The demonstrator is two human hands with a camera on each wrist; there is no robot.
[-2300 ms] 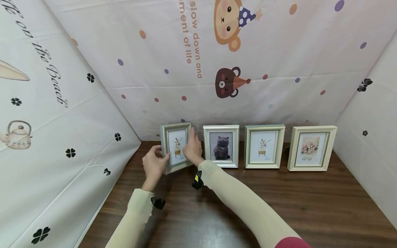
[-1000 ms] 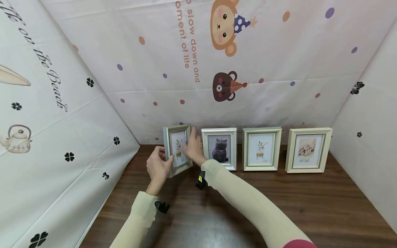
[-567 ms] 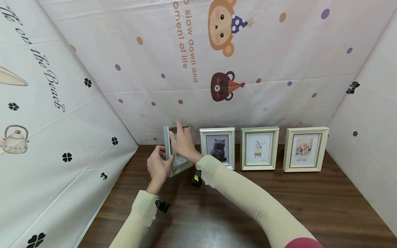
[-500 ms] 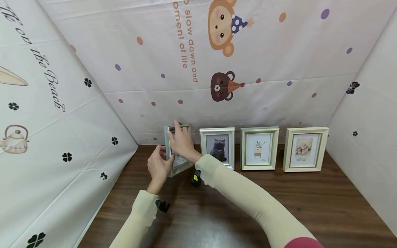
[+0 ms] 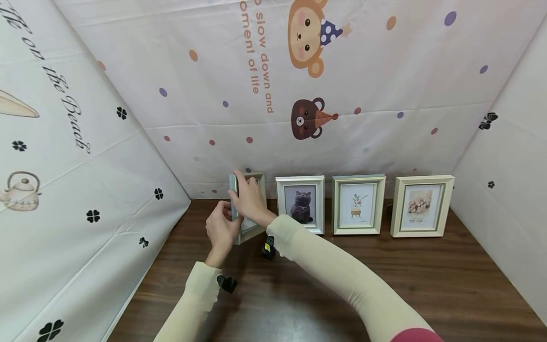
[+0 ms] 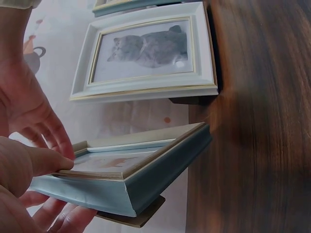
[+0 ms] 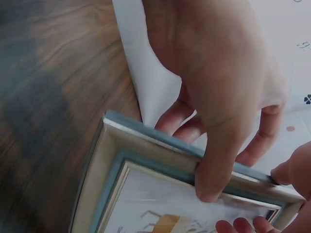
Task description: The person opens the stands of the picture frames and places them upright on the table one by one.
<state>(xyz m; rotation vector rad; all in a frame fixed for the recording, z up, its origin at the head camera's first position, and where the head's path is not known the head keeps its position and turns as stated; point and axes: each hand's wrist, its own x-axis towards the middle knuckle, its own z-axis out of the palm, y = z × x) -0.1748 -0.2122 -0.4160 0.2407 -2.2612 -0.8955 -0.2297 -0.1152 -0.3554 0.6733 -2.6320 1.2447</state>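
My left hand point(image 5: 222, 228) grips the left side of a pale gold photo frame point(image 5: 258, 232) with blue-grey sides, thumb on the front and fingers behind, as the left wrist and right wrist views show. My right hand point(image 5: 251, 202) reaches across the front of this photo frame. One fingertip meets its outer edge near the upper left corner, and other curled fingertips lie over the picture in the right wrist view. The photo frame stands upright, angled to the right. Its plant print point(image 7: 167, 221) is mostly covered by my right hand in the head view.
To the right stand a silver photo frame point(image 5: 300, 178) with a cat picture, a pale gold one point(image 5: 359, 230) with a plant print, and a cream one point(image 5: 423, 232) with a flower picture. They line the back of the wooden table point(image 5: 384, 285), before a patterned cloth wall point(image 5: 363, 71).
My right hand has crossed from the photo frame's right edge to its upper left, covering the print. The frame has turned further rightward and shifted slightly right with my left hand.
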